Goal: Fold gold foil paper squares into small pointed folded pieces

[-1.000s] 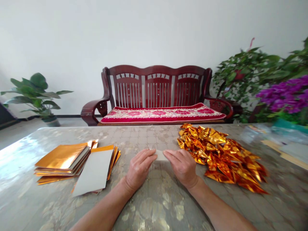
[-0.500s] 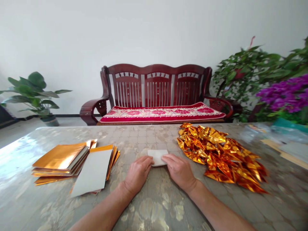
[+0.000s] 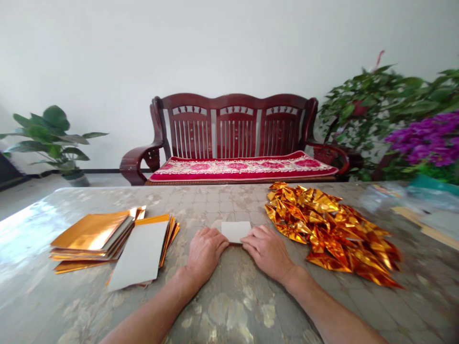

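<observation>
Both left hand (image 3: 205, 249) and right hand (image 3: 268, 249) pinch with their fingers the near corners of the white paper (image 3: 235, 230) between them on the tabletop (image 3: 215, 204), lying squarer than half a second ago, which suggests a fold being firmed.

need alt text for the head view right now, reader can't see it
A person's left hand and right hand hold a small pale paper by its near corners on a patterned table. Gold and grey sheets lie stacked at left, shiny gold pieces are heaped at right, and a wooden bench stands behind.
</observation>
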Action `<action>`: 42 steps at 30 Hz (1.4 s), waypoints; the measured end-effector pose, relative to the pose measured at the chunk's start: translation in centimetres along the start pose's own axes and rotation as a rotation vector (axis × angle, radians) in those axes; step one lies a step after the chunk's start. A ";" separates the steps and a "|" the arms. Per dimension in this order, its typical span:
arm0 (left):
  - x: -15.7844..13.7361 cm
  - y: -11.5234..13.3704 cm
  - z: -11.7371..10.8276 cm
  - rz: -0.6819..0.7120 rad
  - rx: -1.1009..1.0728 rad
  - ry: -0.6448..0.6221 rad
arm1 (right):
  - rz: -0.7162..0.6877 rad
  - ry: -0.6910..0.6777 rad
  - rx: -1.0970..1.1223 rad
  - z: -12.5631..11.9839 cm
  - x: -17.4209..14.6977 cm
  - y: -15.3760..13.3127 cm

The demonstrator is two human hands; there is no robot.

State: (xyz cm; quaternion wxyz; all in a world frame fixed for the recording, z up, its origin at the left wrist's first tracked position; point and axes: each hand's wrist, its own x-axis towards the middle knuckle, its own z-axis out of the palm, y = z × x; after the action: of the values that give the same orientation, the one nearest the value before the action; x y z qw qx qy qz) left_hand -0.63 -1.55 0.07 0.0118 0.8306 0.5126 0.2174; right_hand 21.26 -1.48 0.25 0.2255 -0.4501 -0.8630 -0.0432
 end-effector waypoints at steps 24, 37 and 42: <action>2.0 -0.5 0.3 -0.288 -0.095 -0.102 | 0.231 0.008 -0.065 0.9 0.9 0.5; 2.4 -0.4 0.4 -0.273 0.065 -0.117 | 0.230 -0.011 -0.110 1.0 1.2 0.1; 2.3 -0.2 0.5 -0.244 0.114 -0.107 | 0.250 -0.038 -0.121 1.0 1.2 0.1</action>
State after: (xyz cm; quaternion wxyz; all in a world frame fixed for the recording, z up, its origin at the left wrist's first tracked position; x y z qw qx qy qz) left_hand 0.23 0.59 0.37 0.0181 0.7717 0.6200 0.1403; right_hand 20.38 -0.28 -0.13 0.1853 -0.5676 -0.8001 -0.0581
